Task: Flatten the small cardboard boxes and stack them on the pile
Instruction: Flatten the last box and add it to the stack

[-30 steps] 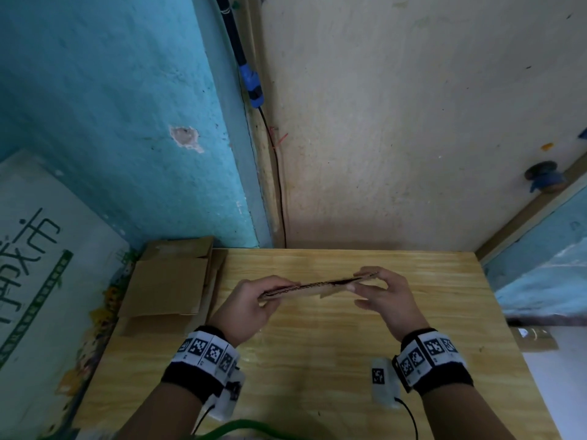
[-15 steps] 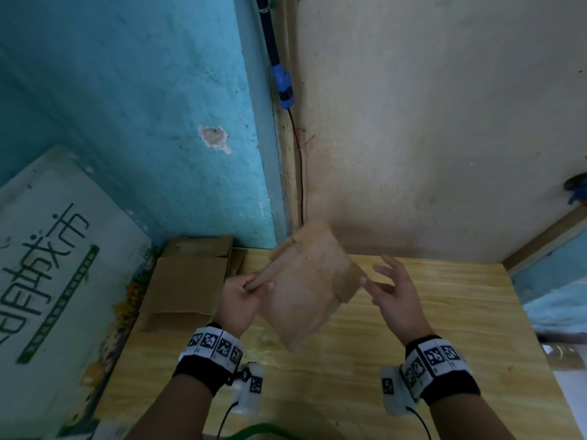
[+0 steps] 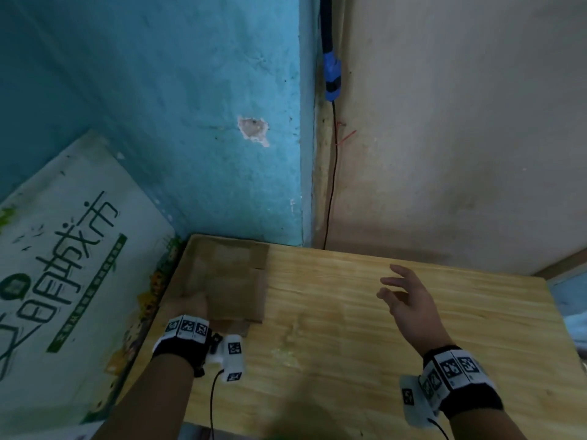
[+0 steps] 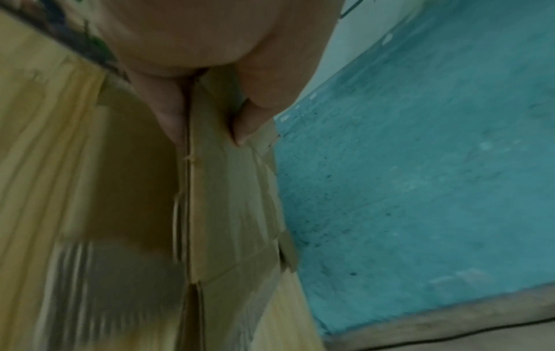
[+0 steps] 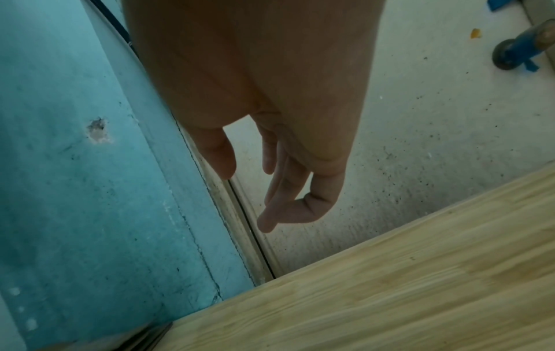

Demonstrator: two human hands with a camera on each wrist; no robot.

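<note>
A flattened brown cardboard box (image 3: 228,281) lies blurred over the pile of flat boxes (image 3: 259,257) at the far left corner of the wooden table (image 3: 381,344). My left hand (image 3: 193,300) holds its near left edge. In the left wrist view the thumb and fingers (image 4: 168,111) of my left hand (image 4: 207,137) pinch the folded cardboard (image 4: 216,201) just above the tabletop. My right hand (image 3: 403,293) hovers over the middle right of the table, fingers spread and holding nothing; the right wrist view shows that hand (image 5: 255,190) with relaxed, loose fingers.
A large white carton with green print (image 3: 63,249) leans against the table's left side. Blue and beige walls meet behind the table, with a black cable and blue connector (image 3: 332,77) in the corner. A blue wheeled object (image 5: 510,54) sits at the far right.
Both hands held the flattened box at mid-table; the right hand let go and drew back to the right. The left hand carried the box left and down onto the pile.
</note>
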